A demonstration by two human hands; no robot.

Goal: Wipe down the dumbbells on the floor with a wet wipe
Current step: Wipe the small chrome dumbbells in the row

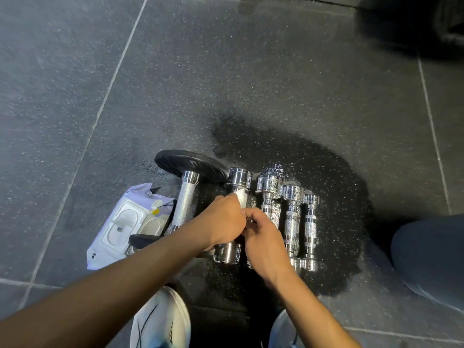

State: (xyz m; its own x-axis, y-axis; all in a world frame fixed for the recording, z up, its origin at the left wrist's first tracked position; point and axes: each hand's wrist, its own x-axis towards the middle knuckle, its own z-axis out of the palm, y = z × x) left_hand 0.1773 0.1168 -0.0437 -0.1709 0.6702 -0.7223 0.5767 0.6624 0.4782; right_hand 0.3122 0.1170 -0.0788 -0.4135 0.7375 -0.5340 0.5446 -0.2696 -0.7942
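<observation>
Several chrome dumbbells lie side by side on the dark floor. My left hand grips a white wet wipe wrapped on the handle of the largest chrome dumbbell. My right hand is curled at the same handle just beside the left hand; what its fingers hold is hidden. To the right lie three smaller chrome dumbbells. On the left is a dumbbell with a black plate and a knurled bar.
A pack of wet wipes with its lid open lies on the floor at the left. My white shoes are at the bottom edge. A grey-clad knee is at the right. The floor under the dumbbells looks wet.
</observation>
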